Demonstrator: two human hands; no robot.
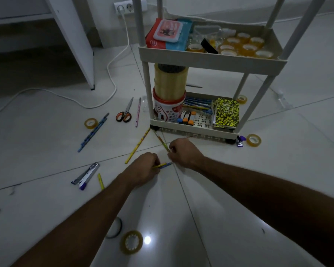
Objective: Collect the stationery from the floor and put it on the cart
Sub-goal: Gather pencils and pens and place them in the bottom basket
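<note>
A white tiered cart [212,60] stands on the tiled floor ahead of me. My left hand [146,167] grips a small bundle of yellow and blue pencils [163,165] low over the floor. Close to its right, my right hand [182,152] pinches thin brushes [161,140] whose far ends point toward the cart's base. A yellow pencil [138,145] lies just left of the hands. Scattered on the floor are blue pencils [94,132], scissors [124,112], a pink pen [138,112], pens [86,175], a yellow marker [101,181] and tape rolls [91,123].
The cart's upper shelf holds tape rolls [245,47] and a wipes pack [168,33]; the bottom shelf holds a tub [168,108], pencils and a yellow notebook [227,112]. More tape rolls [131,242] lie near me and by the cart's right wheel [254,140]. A white cable [112,74] crosses the floor.
</note>
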